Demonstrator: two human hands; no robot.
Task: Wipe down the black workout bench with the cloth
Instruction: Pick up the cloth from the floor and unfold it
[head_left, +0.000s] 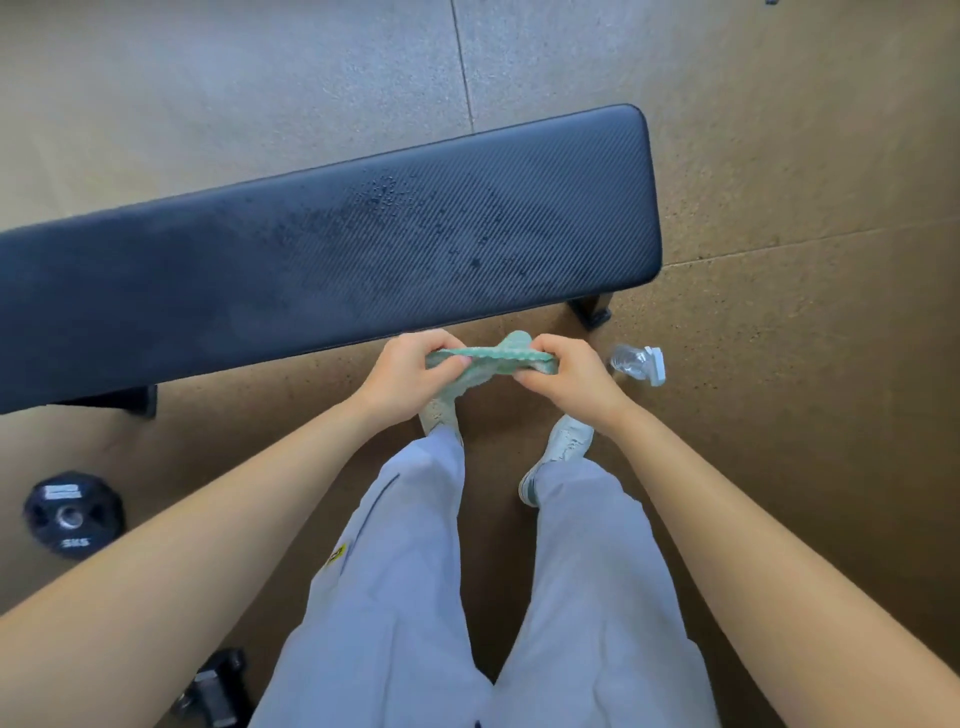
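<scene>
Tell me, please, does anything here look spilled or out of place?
Yes: the bench has wet droplets speckled across its middle, not yet wiped. A clear spray bottle lies tipped on the floor beside the right hand. Both hands hold the cloth; the left hand grips its other end.

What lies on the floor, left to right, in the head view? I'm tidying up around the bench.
Weight plate → dumbbell → left shoe → right shoe → clear spray bottle.
</scene>
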